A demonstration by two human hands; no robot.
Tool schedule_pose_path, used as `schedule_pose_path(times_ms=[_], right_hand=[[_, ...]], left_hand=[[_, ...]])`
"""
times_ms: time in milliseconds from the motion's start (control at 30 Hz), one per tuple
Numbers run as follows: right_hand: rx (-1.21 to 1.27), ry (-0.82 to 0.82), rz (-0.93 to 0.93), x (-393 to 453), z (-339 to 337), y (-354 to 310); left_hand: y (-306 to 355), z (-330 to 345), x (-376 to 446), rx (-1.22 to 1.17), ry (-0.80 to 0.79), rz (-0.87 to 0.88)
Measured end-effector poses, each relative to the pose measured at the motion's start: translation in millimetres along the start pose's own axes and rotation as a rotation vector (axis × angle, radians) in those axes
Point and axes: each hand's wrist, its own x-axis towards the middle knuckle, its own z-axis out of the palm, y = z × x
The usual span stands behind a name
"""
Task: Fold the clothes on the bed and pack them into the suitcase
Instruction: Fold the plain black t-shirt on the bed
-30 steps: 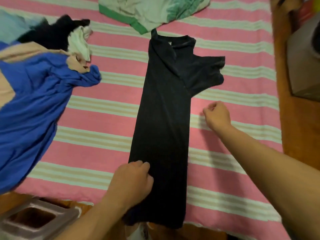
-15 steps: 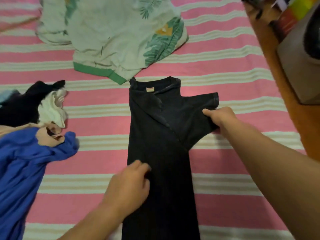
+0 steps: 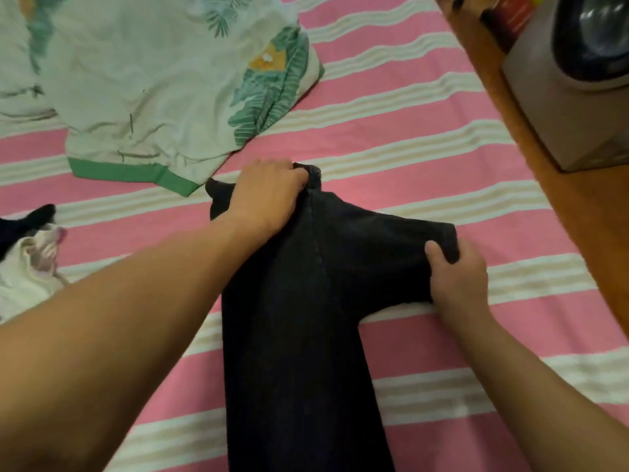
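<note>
- Since half a second back: left hand point(image 3: 269, 195) up from mid-shirt to the collar end; right hand point(image 3: 457, 277) at the same sleeve, grip now tighter on the hem; blue heap gone from view.
- Far left edge: black-and-white garment point(image 3: 25, 253), crumpled, partly cut off by the frame, well apart from the shirt being folded.
- Upper left: pale leaf-print top point(image 3: 153, 83) with green hem band, spread loose on the bed point(image 3: 425, 137); hem corner just beside the black collar, touching or not cannot tell.
- Centre: black T-shirt point(image 3: 299, 335) flat on the pink striped bed, left side already folded in, body a long narrow strip running to the bottom edge, right sleeve sticking out sideways.
- Left hand on the collar, fingers curled and bunching the neckline fabric.
- Right hand at the sleeve end, thumb on top, remaining fingers tucked under the hem, pinching the cloth.
- Right of bed: wooden floor strip point(image 3: 578, 233), then a grey box-like appliance point(image 3: 561, 107) with a dark round window, partly out of frame.
- Suitcase not in view.
</note>
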Motion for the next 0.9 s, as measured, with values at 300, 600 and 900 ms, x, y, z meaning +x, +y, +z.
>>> schedule_pose_path(times_ms=[300, 600, 900], right_hand=[[0.242, -0.131, 0.186, 15.6, -5.6, 6.4], [0.406, -0.335, 0.243, 14.6, -15.3, -11.1], [0.11, -0.554, -0.094, -7.9, 6.4, -94.8]], left_hand=[[42.6, 55.4, -114.1, -0.25, -0.025, -0.315], [31.4, 78.3, -79.4, -0.047, -0.265, -0.26], [-2.0, 10.6, -65.3, -0.75, -0.106, -0.487]])
